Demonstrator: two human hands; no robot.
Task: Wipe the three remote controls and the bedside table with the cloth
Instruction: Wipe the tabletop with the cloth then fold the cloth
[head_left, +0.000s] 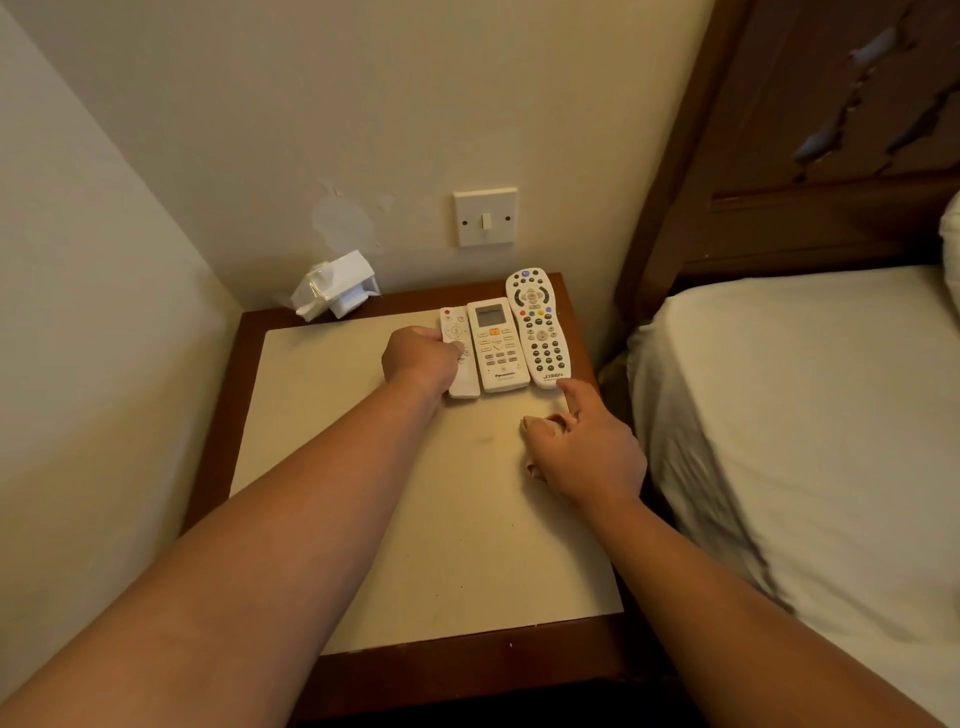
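Three white remotes lie side by side at the back of the bedside table (405, 519): a slim remote (458, 332), an air-conditioner remote with a screen (496, 345) and a wider TV remote with dark buttons (537, 327). My left hand (422, 361) grips the slim remote from its left side, thumb on its face. To the right, my right hand (582, 447) rests on the table top with its index finger touching the near end of the TV remote; the other fingers are curled. No cloth is in view.
A white tissue box (337, 286) sits at the table's back left corner. A wall switch (485, 217) is on the wall behind. A wall runs along the left, and a bed with a white sheet (805, 415) and wooden headboard stands to the right.
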